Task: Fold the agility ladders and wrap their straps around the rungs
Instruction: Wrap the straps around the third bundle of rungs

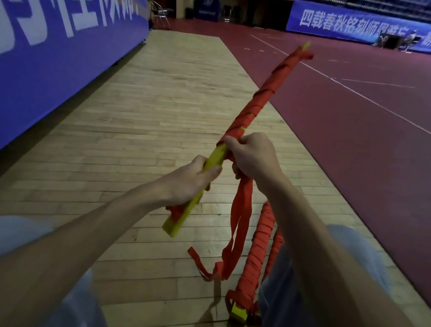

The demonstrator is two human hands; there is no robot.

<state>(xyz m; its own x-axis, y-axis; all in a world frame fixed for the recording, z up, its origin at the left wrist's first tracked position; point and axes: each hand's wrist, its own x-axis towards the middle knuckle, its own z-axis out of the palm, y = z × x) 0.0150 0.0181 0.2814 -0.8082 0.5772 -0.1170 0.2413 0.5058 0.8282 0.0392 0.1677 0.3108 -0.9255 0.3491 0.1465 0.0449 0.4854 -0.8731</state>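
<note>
Far left: blue banner (51, 49) with white characters, standing along the edge of the wood floor (163, 95). Behind its far end: folding chair (160, 11), well apart from the work.

Centre, left hand (190, 179): grips the bare yellow lower part of the rung bundle (254, 110), fingers curled round it, thumb laid along the top. Holds the bundle tilted, near end low, far end raised over the red court (366, 110). Upper part wound in red webbing; yellow tip exposed at the far end.

Just right, right hand (254, 156): pinches the strap (238, 216) against the bundle at the lower edge of the winding, fingers bent and pressed together. Covers the contact point; turns beneath it cannot be told.

Below that hand: hangs slack in a long loop, reaches the boards, ends loose on the wood floor.

Lower right: wrapped bundle (257, 248), lying on the wood floor just beside the right knee (286, 296), yellow end showing near the bottom edge. Partly hidden by the right forearm and knee.

Far right: far banner (346, 22), beyond the white court lines.
</note>
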